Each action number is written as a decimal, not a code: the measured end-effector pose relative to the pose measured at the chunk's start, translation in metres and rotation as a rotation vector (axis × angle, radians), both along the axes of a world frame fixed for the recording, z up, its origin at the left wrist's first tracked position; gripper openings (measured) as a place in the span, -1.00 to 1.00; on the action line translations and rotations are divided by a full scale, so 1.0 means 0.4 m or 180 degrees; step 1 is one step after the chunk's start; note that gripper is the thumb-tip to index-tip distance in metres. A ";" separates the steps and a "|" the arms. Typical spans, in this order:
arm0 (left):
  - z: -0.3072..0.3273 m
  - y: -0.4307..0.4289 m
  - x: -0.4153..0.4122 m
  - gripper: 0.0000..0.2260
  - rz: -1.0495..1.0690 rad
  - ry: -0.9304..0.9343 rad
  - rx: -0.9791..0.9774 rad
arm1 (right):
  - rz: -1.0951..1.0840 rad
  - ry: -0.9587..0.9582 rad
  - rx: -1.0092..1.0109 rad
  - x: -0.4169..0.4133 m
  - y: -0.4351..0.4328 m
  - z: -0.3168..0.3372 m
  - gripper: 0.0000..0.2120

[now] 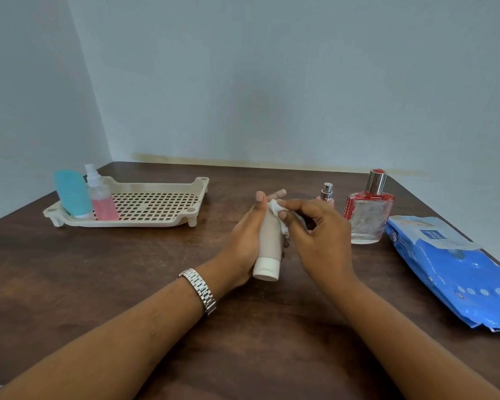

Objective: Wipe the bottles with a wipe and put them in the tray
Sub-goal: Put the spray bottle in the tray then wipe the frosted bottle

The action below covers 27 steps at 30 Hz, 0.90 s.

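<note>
Right now I see the left hand (pixel 244 241) wrapped round a beige tube (pixel 269 241), white cap toward me, over the table (pixel 127 284). The right hand (pixel 315 235) pinches a wipe (pixel 276 207) against the tube's far end. On the blue wipes pack (pixel 456 269) I read only "mee"; the rest is blurred.

Open tabletop (pixel 145 284) leads to the tray (pixel 127 224) at ten o'clock, free but for a teal bottle (pixel 71 194) and pink sprayer (pixel 103 204) at its left end. At two o'clock, a perfume bottle (pixel 367 217) and wipes pack (pixel 459 269) block passage.
</note>
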<state>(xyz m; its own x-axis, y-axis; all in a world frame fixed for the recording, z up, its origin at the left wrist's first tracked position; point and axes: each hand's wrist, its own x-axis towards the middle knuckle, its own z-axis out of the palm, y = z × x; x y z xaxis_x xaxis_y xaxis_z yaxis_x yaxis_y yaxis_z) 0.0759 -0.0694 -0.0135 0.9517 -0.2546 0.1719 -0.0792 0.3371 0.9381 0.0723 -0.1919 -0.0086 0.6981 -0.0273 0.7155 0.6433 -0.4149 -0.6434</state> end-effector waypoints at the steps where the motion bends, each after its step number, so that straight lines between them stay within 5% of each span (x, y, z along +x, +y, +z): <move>1: -0.003 -0.001 0.002 -0.42 0.0030 0.0009 0.0014 | 0.0002 -0.0009 0.0027 -0.001 0.000 0.000 -0.84; 17: 0.014 0.042 0.021 -0.39 0.0709 -0.0136 -0.0212 | 0.0856 -0.0567 -0.1022 -0.032 0.019 -0.023 -0.77; 21: 0.013 0.033 0.010 -0.34 0.0258 0.0031 -0.0311 | 0.0540 -0.0610 -0.1019 -0.022 0.016 -0.018 -0.81; 27: -0.003 0.003 -0.006 -0.36 -0.0053 0.0061 0.0342 | -0.0171 -0.0406 -0.0323 0.011 -0.021 0.001 -0.84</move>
<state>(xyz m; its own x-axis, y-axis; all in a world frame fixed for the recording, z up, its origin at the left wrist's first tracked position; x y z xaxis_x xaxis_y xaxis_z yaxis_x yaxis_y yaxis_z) 0.0735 -0.0683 -0.0145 0.9500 -0.2865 0.1244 -0.0560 0.2357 0.9702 0.0769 -0.2003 -0.0083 0.6008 0.0147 0.7993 0.6922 -0.5097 -0.5109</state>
